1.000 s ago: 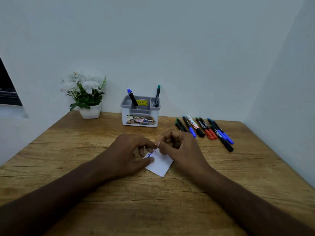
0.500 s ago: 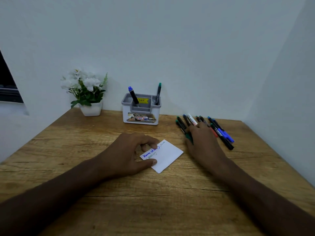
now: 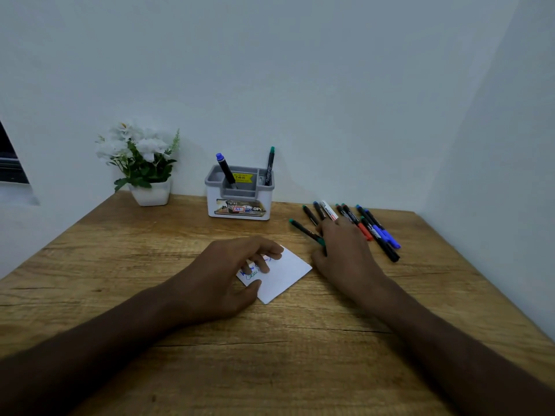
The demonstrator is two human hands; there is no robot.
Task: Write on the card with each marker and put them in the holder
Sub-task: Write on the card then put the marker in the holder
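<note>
A white card (image 3: 286, 279) with blue and green writing lies on the wooden table (image 3: 300, 361). My left hand (image 3: 225, 274) pins it, fingers on top and thumb at its near edge. My right hand (image 3: 345, 253) lies over the near ends of several markers (image 3: 377, 231) to the card's right. Its fingers close around a green-capped marker (image 3: 303, 229), which angles out to the left of the row. The grey and white holder (image 3: 240, 205) stands at the back, with a blue marker (image 3: 224, 168) and a green marker (image 3: 270, 165) upright in it.
A white pot of white flowers (image 3: 141, 163) stands at the back left near the wall. White walls close the table at the back and on the right. A dark window edge (image 3: 9, 163) shows at the far left.
My right hand left the card and reached right to the marker row. One green marker has swung out to the left under it. My left hand stayed on the card.
</note>
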